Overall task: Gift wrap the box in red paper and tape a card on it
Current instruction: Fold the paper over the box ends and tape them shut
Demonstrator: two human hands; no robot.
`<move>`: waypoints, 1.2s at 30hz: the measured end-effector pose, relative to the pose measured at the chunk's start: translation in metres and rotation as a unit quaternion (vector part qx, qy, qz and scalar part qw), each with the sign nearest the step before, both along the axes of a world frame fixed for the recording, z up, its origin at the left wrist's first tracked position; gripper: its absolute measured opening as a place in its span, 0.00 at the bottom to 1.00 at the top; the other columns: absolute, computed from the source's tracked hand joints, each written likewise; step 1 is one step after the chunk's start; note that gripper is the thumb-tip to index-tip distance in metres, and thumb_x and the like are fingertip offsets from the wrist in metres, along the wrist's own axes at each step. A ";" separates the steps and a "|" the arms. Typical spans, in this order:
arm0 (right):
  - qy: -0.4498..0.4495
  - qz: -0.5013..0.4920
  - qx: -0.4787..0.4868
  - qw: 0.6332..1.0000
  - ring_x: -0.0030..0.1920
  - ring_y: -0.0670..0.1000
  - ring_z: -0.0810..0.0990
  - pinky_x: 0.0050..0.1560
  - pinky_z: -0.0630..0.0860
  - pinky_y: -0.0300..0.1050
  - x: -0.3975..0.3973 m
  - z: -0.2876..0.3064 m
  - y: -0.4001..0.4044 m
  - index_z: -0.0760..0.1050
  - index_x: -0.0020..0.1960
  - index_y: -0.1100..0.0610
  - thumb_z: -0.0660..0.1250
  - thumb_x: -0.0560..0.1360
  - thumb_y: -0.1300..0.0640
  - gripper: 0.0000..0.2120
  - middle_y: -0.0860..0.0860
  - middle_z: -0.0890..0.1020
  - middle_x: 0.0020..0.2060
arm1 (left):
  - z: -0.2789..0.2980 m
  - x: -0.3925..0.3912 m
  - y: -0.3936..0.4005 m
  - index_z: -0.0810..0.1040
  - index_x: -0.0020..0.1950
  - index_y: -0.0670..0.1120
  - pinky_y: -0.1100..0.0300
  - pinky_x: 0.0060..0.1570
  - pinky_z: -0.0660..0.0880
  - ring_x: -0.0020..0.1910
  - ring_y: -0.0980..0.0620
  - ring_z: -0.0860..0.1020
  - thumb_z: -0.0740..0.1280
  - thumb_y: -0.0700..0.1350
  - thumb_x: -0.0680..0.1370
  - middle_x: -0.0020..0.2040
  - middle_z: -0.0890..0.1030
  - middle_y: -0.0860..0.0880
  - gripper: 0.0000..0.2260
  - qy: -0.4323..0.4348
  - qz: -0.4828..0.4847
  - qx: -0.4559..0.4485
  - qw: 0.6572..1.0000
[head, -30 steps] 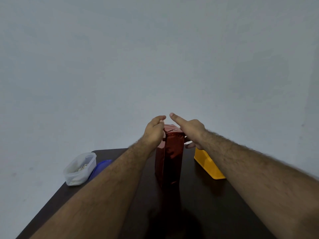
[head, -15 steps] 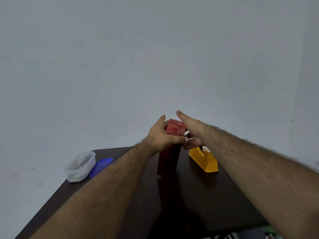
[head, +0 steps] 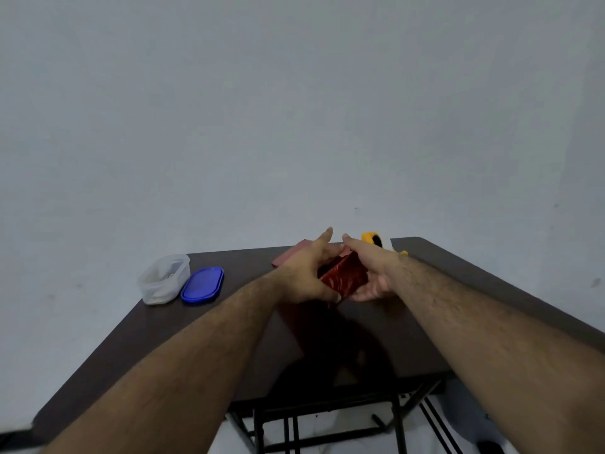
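The box wrapped in shiny red paper lies tilted on its side between both hands, just above the dark table. My left hand grips its left side, thumb under the near corner. My right hand cups it from the right and below, fingers curled under. A flat reddish card or paper piece lies on the table behind my left hand, partly hidden. The yellow tape dispenser stands behind my right hand, mostly hidden.
A clear plastic tub and its blue lid sit at the table's far left. A plain wall rises right behind the table. The table's folding metal legs show below its near edge.
The box stood upright on the table a second ago; both hands have tipped it over onto its side and lifted it. The view has pulled back and tilted down.
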State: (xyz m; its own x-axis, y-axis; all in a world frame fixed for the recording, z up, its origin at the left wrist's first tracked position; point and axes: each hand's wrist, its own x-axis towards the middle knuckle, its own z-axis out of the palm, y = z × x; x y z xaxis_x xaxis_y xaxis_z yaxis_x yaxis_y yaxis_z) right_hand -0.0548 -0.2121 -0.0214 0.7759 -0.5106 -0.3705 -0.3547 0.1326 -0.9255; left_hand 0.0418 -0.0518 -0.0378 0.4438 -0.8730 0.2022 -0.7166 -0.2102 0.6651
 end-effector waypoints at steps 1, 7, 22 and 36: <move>0.023 -0.007 -0.022 0.999 0.51 0.59 0.86 0.53 0.83 0.58 0.001 -0.006 0.000 0.80 0.58 0.55 0.65 0.77 0.28 0.30 0.57 0.86 0.52 | -0.004 -0.002 0.001 0.50 0.88 0.48 0.57 0.69 0.77 0.74 0.54 0.75 0.77 0.30 0.73 0.81 0.71 0.50 0.52 0.055 0.015 -0.033 0.998; 0.144 -0.005 -0.244 0.959 0.40 0.52 0.74 0.42 0.72 0.46 0.002 -0.030 -0.007 0.76 0.48 0.53 0.68 0.73 0.37 0.18 0.51 0.77 0.43 | -0.030 -0.003 0.011 0.65 0.83 0.52 0.48 0.76 0.71 0.75 0.49 0.73 0.77 0.57 0.74 0.78 0.71 0.51 0.40 0.066 0.240 -0.101 0.963; 0.020 0.026 -0.186 0.982 0.50 0.56 0.87 0.52 0.82 0.52 0.032 -0.053 -0.010 0.83 0.57 0.57 0.74 0.71 0.42 0.22 0.54 0.88 0.50 | -0.058 -0.001 0.002 0.49 0.87 0.55 0.47 0.65 0.80 0.60 0.48 0.83 0.74 0.52 0.75 0.63 0.81 0.51 0.48 0.311 0.188 -0.136 0.922; -0.215 0.012 0.035 0.976 0.51 0.59 0.84 0.56 0.80 0.56 0.028 -0.082 0.002 0.82 0.61 0.56 0.66 0.82 0.46 0.16 0.61 0.86 0.57 | -0.070 0.017 0.004 0.58 0.84 0.59 0.42 0.62 0.82 0.60 0.42 0.84 0.71 0.45 0.77 0.64 0.83 0.44 0.39 0.386 0.120 -0.144 0.904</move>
